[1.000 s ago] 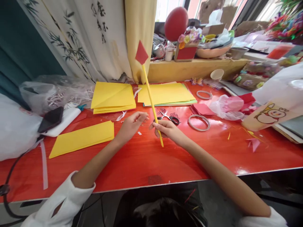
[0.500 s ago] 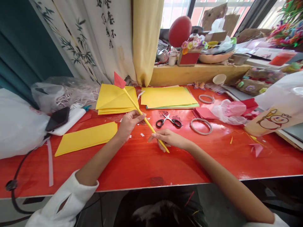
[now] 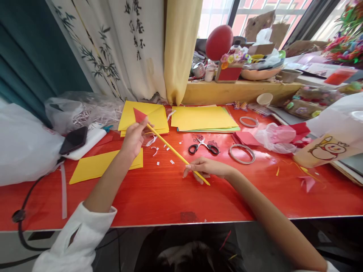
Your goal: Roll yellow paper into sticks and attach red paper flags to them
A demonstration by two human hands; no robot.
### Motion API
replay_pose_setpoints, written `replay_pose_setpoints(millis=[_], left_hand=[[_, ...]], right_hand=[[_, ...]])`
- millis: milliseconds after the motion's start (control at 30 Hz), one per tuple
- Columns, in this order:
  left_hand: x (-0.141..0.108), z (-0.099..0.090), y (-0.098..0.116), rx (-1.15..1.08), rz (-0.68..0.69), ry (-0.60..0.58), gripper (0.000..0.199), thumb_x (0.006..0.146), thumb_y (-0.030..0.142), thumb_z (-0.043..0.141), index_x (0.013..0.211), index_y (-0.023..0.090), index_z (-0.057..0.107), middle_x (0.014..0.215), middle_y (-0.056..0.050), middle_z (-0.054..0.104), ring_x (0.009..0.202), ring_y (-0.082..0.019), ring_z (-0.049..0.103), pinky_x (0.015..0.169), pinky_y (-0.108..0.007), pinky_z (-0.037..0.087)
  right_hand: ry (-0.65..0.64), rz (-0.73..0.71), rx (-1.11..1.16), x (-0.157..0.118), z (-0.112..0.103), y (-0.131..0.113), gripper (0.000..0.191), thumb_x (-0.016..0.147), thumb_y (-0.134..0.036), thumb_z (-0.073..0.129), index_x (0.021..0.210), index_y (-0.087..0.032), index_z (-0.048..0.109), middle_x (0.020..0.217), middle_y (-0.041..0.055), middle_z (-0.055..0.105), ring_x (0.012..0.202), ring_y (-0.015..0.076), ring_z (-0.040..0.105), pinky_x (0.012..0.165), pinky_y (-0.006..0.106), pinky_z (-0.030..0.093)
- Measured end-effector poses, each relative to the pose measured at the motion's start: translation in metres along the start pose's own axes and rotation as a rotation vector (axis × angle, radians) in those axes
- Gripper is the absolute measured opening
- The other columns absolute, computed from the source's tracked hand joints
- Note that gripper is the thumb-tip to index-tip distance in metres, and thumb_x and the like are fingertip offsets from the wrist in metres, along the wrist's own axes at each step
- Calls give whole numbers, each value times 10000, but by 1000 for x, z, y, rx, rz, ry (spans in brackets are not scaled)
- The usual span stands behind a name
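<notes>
A thin yellow paper stick (image 3: 170,147) with a red folded-paper tip (image 3: 138,115) slants across the middle, held above the red table. My left hand (image 3: 135,138) pinches it at the upper end, right by the red tip. Lower down, the fingers of my right hand (image 3: 204,168) close around the stick near its pointed bottom end. Black-handled scissors (image 3: 203,146) lie partly open on the table behind my right hand. Stacks of yellow paper (image 3: 204,118) rest along the back, and folded yellow sheets (image 3: 95,166) lie under my left forearm.
Two tape rings (image 3: 242,154) and red paper squares (image 3: 246,138) lie right of the scissors. A drink cup in a plastic bag (image 3: 320,149) stands at the right. On the left are a phone (image 3: 73,140), a white bag (image 3: 25,145) and a cable (image 3: 21,223).
My left hand has slid up the stick to the red tip. The stick now lies at a lower slant, and my right hand keeps its hold near the bottom end.
</notes>
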State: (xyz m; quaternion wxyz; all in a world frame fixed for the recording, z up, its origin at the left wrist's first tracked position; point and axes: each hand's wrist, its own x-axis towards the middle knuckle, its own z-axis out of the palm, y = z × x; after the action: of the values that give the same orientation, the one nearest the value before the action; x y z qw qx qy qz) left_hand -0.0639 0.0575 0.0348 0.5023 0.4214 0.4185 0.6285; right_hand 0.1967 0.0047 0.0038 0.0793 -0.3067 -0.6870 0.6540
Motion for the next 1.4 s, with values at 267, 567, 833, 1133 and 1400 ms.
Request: replay_pose_setpoints(millis=[267, 567, 833, 1133, 1400], left_hand=[[5, -4, -7, -80, 69, 140, 217, 632, 241, 761, 657, 109, 591, 592, 13, 588, 528, -65, 555, 542, -180, 489], [5, 0, -3, -109, -23, 38, 478, 737, 606, 581, 840, 141, 606, 866, -57, 632, 707, -107, 609, 632, -215, 506], [-9, 7, -5, 212, -89, -202, 572, 751, 681, 487, 862, 137, 623, 882, -69, 647, 639, -91, 585, 641, -219, 482], [-35, 38, -30, 454, -77, -451, 496, 727, 625, 560, 772, 141, 657, 764, -58, 655, 673, -139, 578, 610, -237, 440], [-58, 51, -14, 374, -30, -454, 307, 750, 478, 614, 828, 182, 633, 803, -28, 663, 766, -157, 597, 750, -265, 453]], right_hand=[[-39, 39, -5, -3, 0, -3, 455, 857, -501, 479, 947, -102, 680, 477, -15, 540, 411, 46, 352, 411, 214, 219], [375, -133, 129, 10, -4, 8, 388, 803, -516, 549, 720, -141, 603, 487, -67, 387, 474, 52, 327, 482, 218, 231], [667, -375, 415, 19, -19, 22, 402, 821, -555, 491, 902, -172, 581, 660, -25, 477, 621, 86, 436, 607, 224, 350], [530, -371, 501, 22, -7, 20, 336, 780, -471, 605, 940, -175, 609, 685, -34, 543, 554, 56, 509, 561, 203, 401], [272, -259, 457, 24, 22, 7, 356, 756, -463, 637, 877, -128, 633, 718, 31, 648, 596, 116, 636, 586, 242, 481]])
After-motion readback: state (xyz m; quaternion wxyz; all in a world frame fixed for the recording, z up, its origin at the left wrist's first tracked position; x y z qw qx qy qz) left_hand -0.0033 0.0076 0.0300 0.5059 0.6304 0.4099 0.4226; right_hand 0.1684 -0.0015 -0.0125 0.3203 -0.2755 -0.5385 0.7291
